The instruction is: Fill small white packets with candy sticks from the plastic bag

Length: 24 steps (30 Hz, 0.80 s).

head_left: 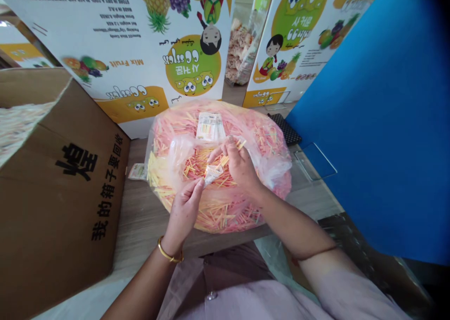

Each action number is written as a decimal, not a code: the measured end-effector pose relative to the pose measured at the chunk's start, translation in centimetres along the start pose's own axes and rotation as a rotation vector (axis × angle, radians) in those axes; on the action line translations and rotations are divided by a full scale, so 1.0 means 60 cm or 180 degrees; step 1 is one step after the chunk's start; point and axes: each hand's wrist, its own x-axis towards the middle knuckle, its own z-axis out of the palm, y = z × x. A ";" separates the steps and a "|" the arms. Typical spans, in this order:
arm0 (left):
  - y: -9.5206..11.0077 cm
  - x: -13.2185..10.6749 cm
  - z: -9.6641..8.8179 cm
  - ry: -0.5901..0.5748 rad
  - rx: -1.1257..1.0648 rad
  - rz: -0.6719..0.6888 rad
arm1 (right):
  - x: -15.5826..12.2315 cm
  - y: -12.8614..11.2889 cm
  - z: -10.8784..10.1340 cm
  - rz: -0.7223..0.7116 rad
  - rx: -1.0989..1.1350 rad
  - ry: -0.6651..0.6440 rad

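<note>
My left grip (183, 214) was closed on a small sachet (213, 173), my right grip (241, 166) clamped on yellow sticks (225, 159), above a clear bag of pink and yellow sticks (225, 217) on the table (144, 217). A carton (123, 43) read "Mix Fruit"; a cardboard box (63, 207) read 我的箱子要回收.

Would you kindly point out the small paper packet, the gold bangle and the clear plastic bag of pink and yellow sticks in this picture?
Small paper packet (213, 174): head view, middle of its face.
Gold bangle (170, 252): head view, its outer curve.
Clear plastic bag (277, 167): head view, its bare plastic wall.
</note>
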 end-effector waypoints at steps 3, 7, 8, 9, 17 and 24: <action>0.008 0.001 0.005 0.0057 0.0190 0.0094 | -0.004 -0.008 0.003 -0.0055 -0.0007 -0.0126; 0.018 0.004 0.010 0.0087 0.0458 0.0273 | -0.007 -0.012 0.012 0.0094 0.0176 -0.0405; 0.020 0.005 0.011 0.0101 0.0464 0.0284 | -0.004 -0.010 0.011 0.0160 0.0271 -0.0396; 0.021 0.006 0.011 0.0109 0.0449 0.0276 | -0.001 -0.009 0.009 0.0206 0.0381 -0.0322; 0.025 0.011 0.013 0.0099 0.0244 0.0127 | 0.016 -0.017 -0.018 -0.0103 0.0820 0.0084; 0.036 0.008 0.024 0.0300 0.0298 0.0057 | -0.003 -0.014 0.002 -0.0181 0.0195 -0.0181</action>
